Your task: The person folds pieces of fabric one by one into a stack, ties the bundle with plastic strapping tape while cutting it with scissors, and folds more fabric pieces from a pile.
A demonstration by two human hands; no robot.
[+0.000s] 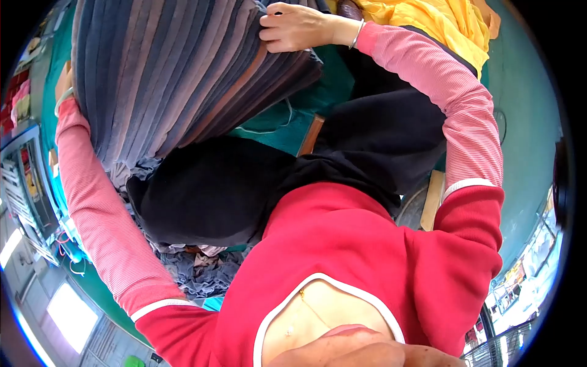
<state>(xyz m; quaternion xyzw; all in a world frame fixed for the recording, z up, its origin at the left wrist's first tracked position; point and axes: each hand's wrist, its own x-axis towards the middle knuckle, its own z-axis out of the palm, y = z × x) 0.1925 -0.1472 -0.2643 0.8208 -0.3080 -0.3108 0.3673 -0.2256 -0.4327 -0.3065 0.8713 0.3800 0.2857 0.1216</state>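
Observation:
A thick stack of cloth layers [177,67], blue-grey, mauve and brown, fills the upper left of the head view, its long edges facing me. My right hand [299,27] is at the stack's upper right corner, with its fingers curled against the edge of the cloth. Along the far left side of the stack, my left hand [63,79] shows only in part. Its fingers are hidden behind the cloth, so how they are bent does not show.
Yellow cloth [428,24] lies at the upper right. Grey-blue cloth scraps [202,272] are heaped below my left leg. A wooden piece [433,199] is beside my right hip. A green surface [526,122] curves along the right. A white cord [269,129] lies between stack and legs.

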